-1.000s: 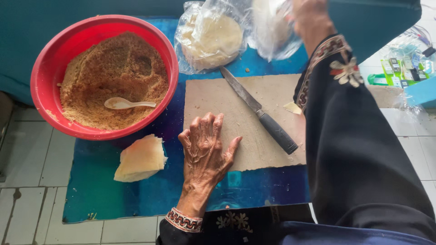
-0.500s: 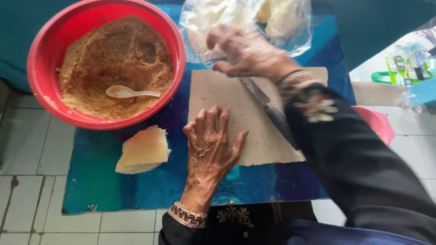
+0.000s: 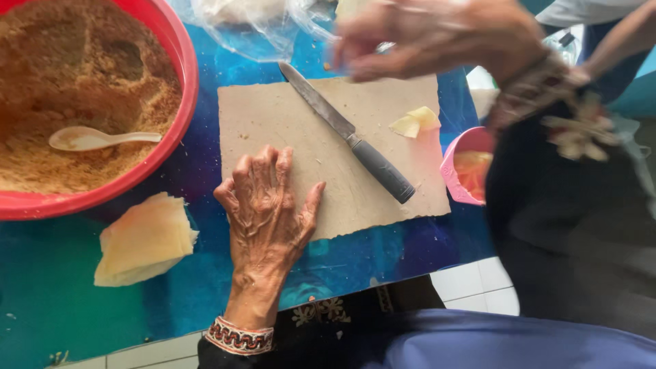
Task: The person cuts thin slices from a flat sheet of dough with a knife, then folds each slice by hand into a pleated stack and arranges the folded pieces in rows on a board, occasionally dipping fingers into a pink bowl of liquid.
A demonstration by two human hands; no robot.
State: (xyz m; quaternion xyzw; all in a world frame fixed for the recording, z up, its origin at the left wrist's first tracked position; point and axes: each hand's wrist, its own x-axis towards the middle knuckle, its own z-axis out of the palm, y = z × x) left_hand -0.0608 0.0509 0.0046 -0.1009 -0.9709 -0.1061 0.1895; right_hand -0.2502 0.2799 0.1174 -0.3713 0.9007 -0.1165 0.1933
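My left hand (image 3: 266,212) lies flat, fingers spread, on the near edge of a tan cardboard sheet (image 3: 301,116). A knife (image 3: 348,133) with a dark handle rests diagonally across the sheet, untouched. My right hand (image 3: 437,37) is blurred above the sheet's far right corner with its fingers curled. Whether it holds anything is unclear. A small pale yellow folded piece (image 3: 415,121) sits on the sheet near its right edge.
A red bowl (image 3: 183,102) of brown crumbs with a white spoon (image 3: 96,139) stands at the left. Pale folded sheets (image 3: 145,239) lie on the blue tabletop (image 3: 383,253). A plastic bag (image 3: 253,20) is at the back and a pink cup (image 3: 458,160) at the right. Another person's arm (image 3: 615,34) shows at the top right.
My right hand has come from the plastic bag toward the right and nearer. The view has moved in closer. My left hand has stayed flat on the cardboard.
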